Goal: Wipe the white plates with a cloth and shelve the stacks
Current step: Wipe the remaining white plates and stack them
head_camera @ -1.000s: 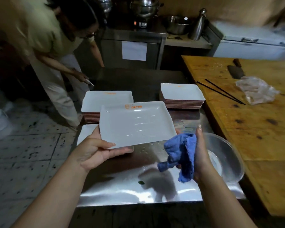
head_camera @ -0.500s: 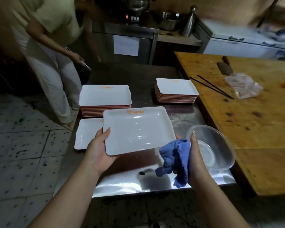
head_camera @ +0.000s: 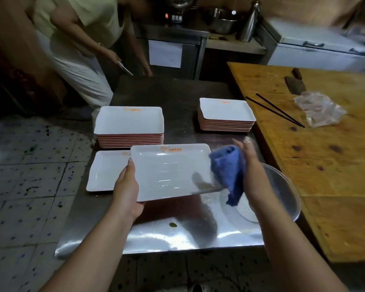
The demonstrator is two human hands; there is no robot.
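My left hand (head_camera: pixel 126 186) grips the left edge of a white rectangular plate (head_camera: pixel 169 171) with an orange logo, held level above the steel table (head_camera: pixel 177 234). My right hand (head_camera: pixel 251 165) holds a bunched blue cloth (head_camera: pixel 228 169) against the plate's right edge. One single white plate (head_camera: pixel 105 171) lies flat on the table to the left. Behind it stands a tall stack of white plates (head_camera: pixel 129 125). A second stack (head_camera: pixel 226 112) stands at the table's far right.
A metal bowl (head_camera: pixel 282 192) sits at the table's right edge under my right forearm. A wooden table (head_camera: pixel 335 165) on the right carries chopsticks (head_camera: pixel 276 110), a cleaver (head_camera: pixel 295 84) and a plastic bag (head_camera: pixel 318 108). Another person (head_camera: pixel 78 49) stands at the far left holding a knife.
My right hand has brought the blue cloth up and left onto the plate's right edge. The person at the back has straightened up.
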